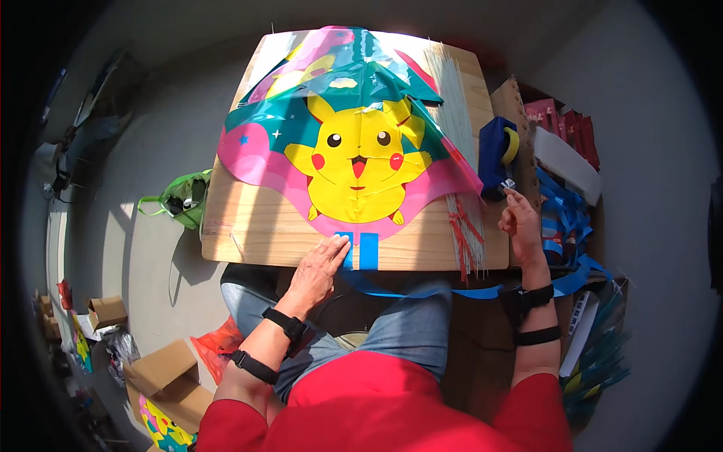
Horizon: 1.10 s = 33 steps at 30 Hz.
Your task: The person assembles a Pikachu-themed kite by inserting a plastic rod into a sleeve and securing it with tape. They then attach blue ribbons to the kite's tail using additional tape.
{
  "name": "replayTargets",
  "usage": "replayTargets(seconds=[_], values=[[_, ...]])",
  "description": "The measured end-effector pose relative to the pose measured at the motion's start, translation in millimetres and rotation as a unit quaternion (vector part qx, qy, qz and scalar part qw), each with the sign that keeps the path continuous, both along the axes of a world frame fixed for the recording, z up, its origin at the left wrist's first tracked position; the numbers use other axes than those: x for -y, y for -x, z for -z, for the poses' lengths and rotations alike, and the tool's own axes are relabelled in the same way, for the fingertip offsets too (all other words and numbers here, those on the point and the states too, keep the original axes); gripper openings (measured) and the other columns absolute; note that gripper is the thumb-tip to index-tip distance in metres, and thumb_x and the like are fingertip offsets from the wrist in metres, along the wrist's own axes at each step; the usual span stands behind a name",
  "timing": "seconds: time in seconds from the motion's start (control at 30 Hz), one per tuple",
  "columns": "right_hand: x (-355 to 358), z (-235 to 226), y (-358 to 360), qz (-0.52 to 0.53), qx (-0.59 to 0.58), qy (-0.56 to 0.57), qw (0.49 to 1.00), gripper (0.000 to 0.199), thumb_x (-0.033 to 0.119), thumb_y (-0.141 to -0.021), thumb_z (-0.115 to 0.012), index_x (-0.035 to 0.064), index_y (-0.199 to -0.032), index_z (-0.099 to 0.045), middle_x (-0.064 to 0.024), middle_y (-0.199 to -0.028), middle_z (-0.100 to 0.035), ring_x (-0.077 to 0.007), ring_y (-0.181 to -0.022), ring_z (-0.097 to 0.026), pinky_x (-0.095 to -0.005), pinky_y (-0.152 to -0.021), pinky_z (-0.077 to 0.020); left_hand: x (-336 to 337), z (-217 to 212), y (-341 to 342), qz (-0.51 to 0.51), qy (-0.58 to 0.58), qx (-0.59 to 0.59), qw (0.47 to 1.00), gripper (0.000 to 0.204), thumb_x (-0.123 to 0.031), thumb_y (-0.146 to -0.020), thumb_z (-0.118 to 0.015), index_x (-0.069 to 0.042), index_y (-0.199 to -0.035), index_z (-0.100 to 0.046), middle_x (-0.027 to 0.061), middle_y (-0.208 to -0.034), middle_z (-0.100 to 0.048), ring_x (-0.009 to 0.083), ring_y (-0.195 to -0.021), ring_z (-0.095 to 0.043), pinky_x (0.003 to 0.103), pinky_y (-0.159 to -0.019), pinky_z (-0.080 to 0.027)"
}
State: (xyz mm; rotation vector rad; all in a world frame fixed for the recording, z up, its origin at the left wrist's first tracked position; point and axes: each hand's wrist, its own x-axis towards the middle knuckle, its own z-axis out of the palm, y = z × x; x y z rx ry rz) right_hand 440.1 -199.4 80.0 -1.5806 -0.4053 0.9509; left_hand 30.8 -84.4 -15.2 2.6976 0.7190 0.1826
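Observation:
A colourful plastic kite [354,143] with a yellow cartoon creature lies spread on a low wooden table [248,226]. My left hand [320,267] rests flat at the kite's lower tip, fingers pressing on a blue ribbon strip [348,252] beside a second blue strip [368,251]. My right hand [520,222] is raised by the table's right edge, fingers pinched at the blue tape dispenser [497,154]; I cannot tell whether it holds a piece of tape. A bundle of thin pale rods [456,128] lies along the kite's right side, with red-tipped ends [463,233].
Blue ribbons [565,218] pile up to the right, near a cardboard box [520,113] and red packs [565,124]. A green bag [184,197] sits left of the table. Cardboard boxes [162,369] and folded kites lie on the floor at lower left.

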Motion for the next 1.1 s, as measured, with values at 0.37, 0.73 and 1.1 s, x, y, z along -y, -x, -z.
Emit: replayTargets(seconds=[0.37, 0.73, 1.1], values=[[-55.2, 62.5, 189.2, -0.245, -0.400, 0.079, 0.880, 0.029, 0.015, -0.105, -0.046, 0.0071, -0.133, -0.049, 0.0043, -0.056, -0.037, -0.0060, -0.042, -0.030, -0.0238, -0.047, -0.0311, 4.9, -0.4, -7.5, -0.022, 0.003, 0.006, 1.000, 0.078, 0.009, -0.066, -0.061, -0.003, -0.142, -0.046, 0.0144, -0.138, -0.045, 0.0318, -0.134, -0.044, 0.040, -0.112, -0.041], [-74.9, 77.1, 195.6, -0.256, -0.401, 0.109, 0.873, 0.027, 0.011, -0.101, -0.049, 0.0056, -0.128, -0.054, 0.0042, -0.056, -0.038, -0.0054, -0.042, -0.031, -0.0239, -0.044, -0.0301, 3.5, -2.5, -7.4, -0.037, 0.064, 0.016, 0.997, 0.065, 0.007, -0.071, -0.062, 0.000, -0.135, -0.052, 0.0145, -0.131, -0.050, 0.0303, -0.137, -0.041, 0.041, -0.117, -0.035], [-76.6, 85.0, 196.3, -0.265, -0.368, 0.150, 0.879, 0.024, 0.008, -0.101, -0.047, 0.0058, -0.123, -0.056, 0.0043, -0.057, -0.038, -0.0054, -0.044, -0.031, -0.0237, -0.044, -0.0280, 4.1, -3.7, -7.8, -0.042, 0.053, 0.023, 0.997, 0.069, 0.010, -0.067, -0.062, -0.002, -0.135, -0.053, 0.0113, -0.125, -0.052, 0.0315, -0.135, -0.043, 0.043, -0.114, -0.040]])
